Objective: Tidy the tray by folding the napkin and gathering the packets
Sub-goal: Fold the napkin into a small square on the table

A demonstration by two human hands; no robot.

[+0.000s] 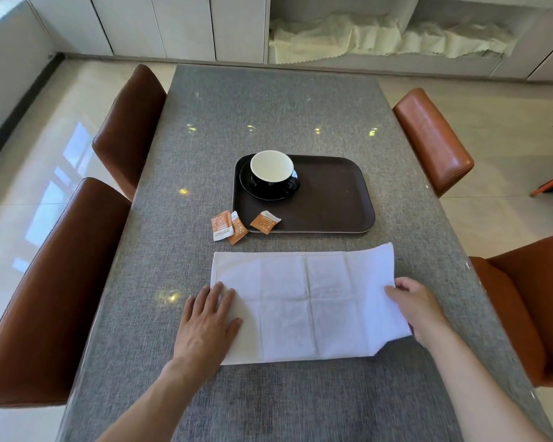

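A white napkin lies flat on the grey table in front of me, creased into panels. My left hand rests palm down on its left end, fingers spread. My right hand grips the napkin's right edge, which is lifted slightly off the table. Behind the napkin sits a dark brown tray. One orange packet lies on the tray's front left corner. Two more orange packets lie overlapping on the table just left of the tray.
A black cup with a white inside stands on a black saucer at the tray's back left. Brown leather chairs stand along both sides of the table: two at left, two at right.
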